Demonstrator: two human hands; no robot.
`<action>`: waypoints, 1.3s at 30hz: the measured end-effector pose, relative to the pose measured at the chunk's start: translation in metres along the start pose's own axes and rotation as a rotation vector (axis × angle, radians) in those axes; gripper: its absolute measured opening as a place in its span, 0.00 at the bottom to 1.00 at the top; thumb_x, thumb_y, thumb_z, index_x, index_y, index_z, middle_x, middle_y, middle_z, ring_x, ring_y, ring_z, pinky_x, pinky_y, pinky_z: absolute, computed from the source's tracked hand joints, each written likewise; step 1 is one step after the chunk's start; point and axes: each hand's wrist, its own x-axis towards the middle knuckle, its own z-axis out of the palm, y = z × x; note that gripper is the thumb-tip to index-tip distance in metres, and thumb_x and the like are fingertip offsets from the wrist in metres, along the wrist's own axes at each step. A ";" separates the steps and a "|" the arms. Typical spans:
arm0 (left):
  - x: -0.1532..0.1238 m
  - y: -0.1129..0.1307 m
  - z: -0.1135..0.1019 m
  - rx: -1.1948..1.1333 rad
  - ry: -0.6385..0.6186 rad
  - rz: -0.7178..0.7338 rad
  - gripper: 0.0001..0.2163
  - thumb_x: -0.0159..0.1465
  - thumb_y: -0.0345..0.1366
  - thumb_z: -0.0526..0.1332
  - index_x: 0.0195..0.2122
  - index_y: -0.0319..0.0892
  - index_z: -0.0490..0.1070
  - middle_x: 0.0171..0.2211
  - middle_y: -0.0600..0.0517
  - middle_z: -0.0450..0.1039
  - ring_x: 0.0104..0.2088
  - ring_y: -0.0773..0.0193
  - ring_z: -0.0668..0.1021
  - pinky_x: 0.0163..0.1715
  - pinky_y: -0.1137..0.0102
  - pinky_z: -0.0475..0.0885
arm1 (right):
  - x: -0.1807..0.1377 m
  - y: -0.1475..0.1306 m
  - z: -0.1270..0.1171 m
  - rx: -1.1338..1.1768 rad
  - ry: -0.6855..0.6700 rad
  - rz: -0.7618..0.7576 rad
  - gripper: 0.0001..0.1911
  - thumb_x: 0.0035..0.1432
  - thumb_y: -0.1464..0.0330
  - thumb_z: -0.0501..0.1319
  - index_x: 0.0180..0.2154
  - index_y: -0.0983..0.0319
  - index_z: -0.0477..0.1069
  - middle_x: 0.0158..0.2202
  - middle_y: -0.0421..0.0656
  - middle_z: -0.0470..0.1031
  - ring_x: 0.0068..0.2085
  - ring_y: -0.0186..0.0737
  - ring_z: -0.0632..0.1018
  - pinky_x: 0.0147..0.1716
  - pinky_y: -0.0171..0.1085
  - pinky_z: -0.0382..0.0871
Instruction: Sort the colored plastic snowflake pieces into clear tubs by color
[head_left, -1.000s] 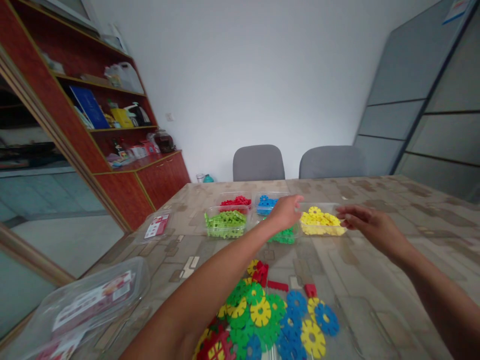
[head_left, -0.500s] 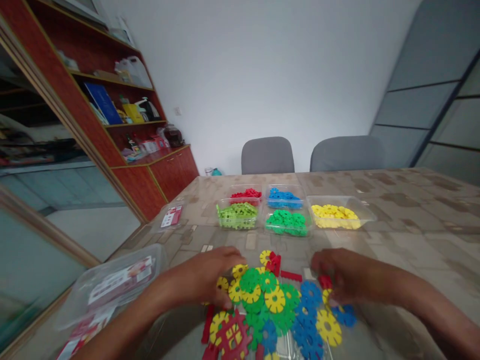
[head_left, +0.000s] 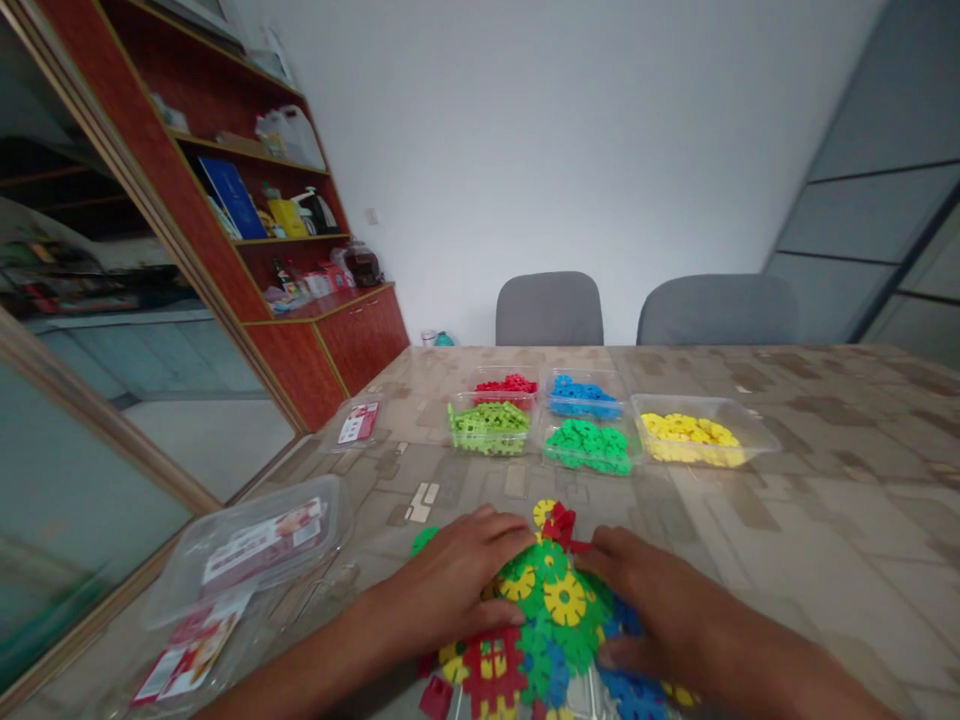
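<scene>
A mixed heap of flat plastic building pieces lies on the table in front of me, among them green notched discs (head_left: 577, 640), a yellow notched disc (head_left: 564, 598), blue discs (head_left: 634, 695) and a red square lattice piece (head_left: 493, 668). My left hand (head_left: 469, 570) rests on the left side of the heap, fingers stretched out and thumb apart. On the right side, my right hand (head_left: 652, 595) lies against the pieces with thumb and fingers apart. Both palms cover part of the heap. Some clear plastic shows under the pieces at the bottom.
Beyond the heap stand clear boxes of sorted pieces: red (head_left: 507, 386), blue (head_left: 583, 397), light green (head_left: 489, 430), green (head_left: 589, 446) and yellow (head_left: 691, 440). Labelled clear lids (head_left: 337, 515) lie at the left. Two grey chairs (head_left: 550, 308) stand across the table.
Both hands have moved inward, closer together, bringing the outer pieces nearer the middle of the heap. A green disc now shows beyond my left hand. The view has shifted slightly.
</scene>
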 end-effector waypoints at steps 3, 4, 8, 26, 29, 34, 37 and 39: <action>0.001 -0.004 0.007 -0.020 0.018 0.014 0.23 0.63 0.39 0.67 0.58 0.45 0.68 0.52 0.48 0.73 0.52 0.54 0.72 0.54 0.64 0.65 | 0.001 -0.006 0.012 -0.044 -0.033 0.047 0.40 0.45 0.73 0.70 0.61 0.63 0.65 0.60 0.57 0.66 0.58 0.60 0.69 0.57 0.51 0.63; 0.002 -0.006 0.008 -0.027 0.033 0.012 0.17 0.65 0.39 0.65 0.55 0.45 0.70 0.49 0.49 0.75 0.50 0.55 0.74 0.52 0.66 0.66 | 0.004 -0.006 0.013 -0.062 -0.030 0.045 0.38 0.46 0.73 0.69 0.60 0.63 0.66 0.59 0.57 0.68 0.57 0.59 0.71 0.56 0.51 0.64; 0.004 -0.014 0.008 -0.081 0.131 -0.032 0.10 0.71 0.37 0.56 0.46 0.45 0.77 0.41 0.50 0.78 0.44 0.58 0.76 0.46 0.68 0.67 | 0.013 0.001 0.008 -0.097 0.009 -0.003 0.22 0.53 0.74 0.64 0.51 0.64 0.74 0.48 0.53 0.76 0.48 0.54 0.77 0.49 0.48 0.69; -0.004 -0.015 -0.005 -0.365 0.027 -0.139 0.09 0.60 0.33 0.64 0.41 0.43 0.78 0.34 0.54 0.78 0.34 0.62 0.76 0.36 0.71 0.67 | 0.017 0.003 0.021 0.194 0.066 -0.229 0.09 0.57 0.77 0.57 0.31 0.60 0.73 0.34 0.41 0.79 0.36 0.39 0.78 0.36 0.34 0.67; -0.006 -0.012 0.000 -0.171 -0.011 -0.094 0.13 0.61 0.30 0.64 0.47 0.48 0.76 0.45 0.52 0.79 0.46 0.56 0.77 0.49 0.66 0.67 | 0.018 0.004 0.020 0.157 0.121 -0.207 0.09 0.60 0.76 0.57 0.38 0.60 0.74 0.42 0.45 0.79 0.42 0.42 0.78 0.43 0.39 0.69; -0.007 -0.009 0.005 -0.133 -0.067 -0.131 0.21 0.60 0.32 0.68 0.55 0.49 0.72 0.53 0.48 0.75 0.54 0.52 0.74 0.55 0.63 0.66 | 0.009 0.004 0.017 0.084 0.087 -0.133 0.19 0.60 0.71 0.61 0.53 0.60 0.71 0.55 0.52 0.73 0.54 0.51 0.74 0.54 0.49 0.67; -0.008 -0.006 0.006 -0.191 -0.055 -0.107 0.24 0.60 0.30 0.68 0.57 0.49 0.70 0.58 0.49 0.71 0.59 0.52 0.70 0.59 0.62 0.62 | 0.005 0.001 0.017 0.092 0.045 -0.098 0.27 0.57 0.72 0.64 0.59 0.59 0.67 0.62 0.53 0.66 0.60 0.54 0.69 0.59 0.52 0.62; -0.009 -0.005 0.006 -0.219 -0.048 -0.056 0.26 0.60 0.27 0.67 0.59 0.53 0.68 0.61 0.51 0.67 0.60 0.54 0.69 0.60 0.63 0.61 | 0.005 0.001 0.019 0.078 0.026 -0.068 0.30 0.55 0.74 0.64 0.60 0.59 0.66 0.64 0.54 0.64 0.62 0.56 0.67 0.60 0.53 0.61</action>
